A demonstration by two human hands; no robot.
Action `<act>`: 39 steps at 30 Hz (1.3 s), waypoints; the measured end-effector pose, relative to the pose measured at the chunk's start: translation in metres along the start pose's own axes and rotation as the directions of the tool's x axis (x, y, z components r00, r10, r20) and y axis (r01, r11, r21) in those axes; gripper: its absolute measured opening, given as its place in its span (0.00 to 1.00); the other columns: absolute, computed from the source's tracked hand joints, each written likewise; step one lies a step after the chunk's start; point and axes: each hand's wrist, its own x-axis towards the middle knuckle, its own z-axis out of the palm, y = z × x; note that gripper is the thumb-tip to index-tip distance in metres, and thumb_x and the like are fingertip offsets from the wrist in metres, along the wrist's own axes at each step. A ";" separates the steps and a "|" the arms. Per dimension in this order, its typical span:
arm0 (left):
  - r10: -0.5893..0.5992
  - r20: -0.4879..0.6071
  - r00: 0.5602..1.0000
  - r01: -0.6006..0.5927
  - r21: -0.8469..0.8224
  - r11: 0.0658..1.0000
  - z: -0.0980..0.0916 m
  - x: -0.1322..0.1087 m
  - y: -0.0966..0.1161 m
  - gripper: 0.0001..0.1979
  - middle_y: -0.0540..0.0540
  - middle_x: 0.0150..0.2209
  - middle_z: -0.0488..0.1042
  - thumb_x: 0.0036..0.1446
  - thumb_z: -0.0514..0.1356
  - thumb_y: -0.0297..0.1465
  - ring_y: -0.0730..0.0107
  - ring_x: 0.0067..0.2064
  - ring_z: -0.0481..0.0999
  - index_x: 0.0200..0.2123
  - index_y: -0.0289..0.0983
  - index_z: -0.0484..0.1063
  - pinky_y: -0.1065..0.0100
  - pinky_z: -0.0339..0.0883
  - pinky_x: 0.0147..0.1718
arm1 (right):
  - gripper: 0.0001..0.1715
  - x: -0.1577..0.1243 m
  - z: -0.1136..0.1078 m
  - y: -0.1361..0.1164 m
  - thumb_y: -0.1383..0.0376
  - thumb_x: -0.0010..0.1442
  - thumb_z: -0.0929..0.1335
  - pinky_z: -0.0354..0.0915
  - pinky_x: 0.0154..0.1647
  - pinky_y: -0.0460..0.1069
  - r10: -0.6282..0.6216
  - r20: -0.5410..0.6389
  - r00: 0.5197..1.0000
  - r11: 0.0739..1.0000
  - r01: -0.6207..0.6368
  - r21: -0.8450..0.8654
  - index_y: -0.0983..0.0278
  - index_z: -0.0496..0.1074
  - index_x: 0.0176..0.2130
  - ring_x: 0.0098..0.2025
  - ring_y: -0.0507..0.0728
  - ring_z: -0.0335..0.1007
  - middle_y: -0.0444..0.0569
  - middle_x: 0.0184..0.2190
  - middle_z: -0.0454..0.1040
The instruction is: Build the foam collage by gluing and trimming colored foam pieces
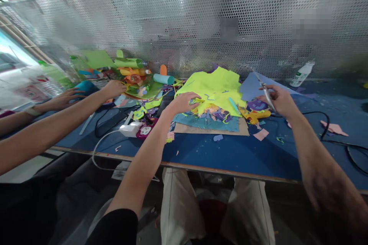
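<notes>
My left hand (184, 103) is over a pile of coloured scraps (214, 114), its fingers curled round a small yellow-green piece (195, 101). Behind it spreads a large bright yellow-green sheet (212, 84) with cut edges. My right hand (277, 100) grips a slim silver tool (268, 95) with a long thin tip pointing up and away; its exact kind is unclear. Below that hand lies a yellow tool (255, 115) shaped like a glue gun. A teal sheet (207, 123) lies under the scraps, on a brown board (186, 129).
At left, a co-worker's hands (113, 89) reach among decorated plastic bottles (135, 72). A white charger (130, 129) sits in a magenta power strip (148, 128). A white bottle (302, 73) leans by the perforated metal panel (195, 19). Black cable (324, 122) loops at right.
</notes>
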 end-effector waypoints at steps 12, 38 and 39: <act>0.107 0.217 0.970 -0.106 -0.013 0.994 0.028 0.004 0.019 0.38 0.41 0.73 0.58 0.57 0.66 0.46 0.47 0.71 0.61 0.69 0.47 0.64 0.49 0.60 0.66 | 0.23 -0.003 -0.020 -0.002 0.54 0.55 0.74 0.56 0.18 0.48 0.041 0.021 0.999 0.985 -0.044 0.165 0.55 0.74 0.50 0.18 0.50 0.58 0.40 0.22 0.64; -0.053 0.282 0.958 0.060 -0.019 0.998 0.010 -0.001 -0.001 0.29 0.43 0.47 0.78 0.50 0.64 0.35 0.56 0.47 0.78 0.58 0.46 0.77 0.61 0.70 0.49 | 0.20 -0.014 0.039 -0.008 0.58 0.57 0.68 0.61 0.28 0.49 -0.229 0.230 0.946 0.864 0.306 -0.400 0.61 0.76 0.48 0.24 0.58 0.72 0.48 0.22 0.76; -0.050 0.274 0.960 0.057 -0.020 0.998 0.011 0.000 -0.001 0.28 0.43 0.47 0.79 0.50 0.64 0.35 0.56 0.47 0.78 0.57 0.46 0.78 0.61 0.70 0.48 | 0.20 -0.014 0.038 -0.008 0.57 0.57 0.68 0.61 0.28 0.49 -0.248 0.202 0.947 0.862 0.311 -0.401 0.61 0.76 0.48 0.24 0.58 0.72 0.48 0.23 0.77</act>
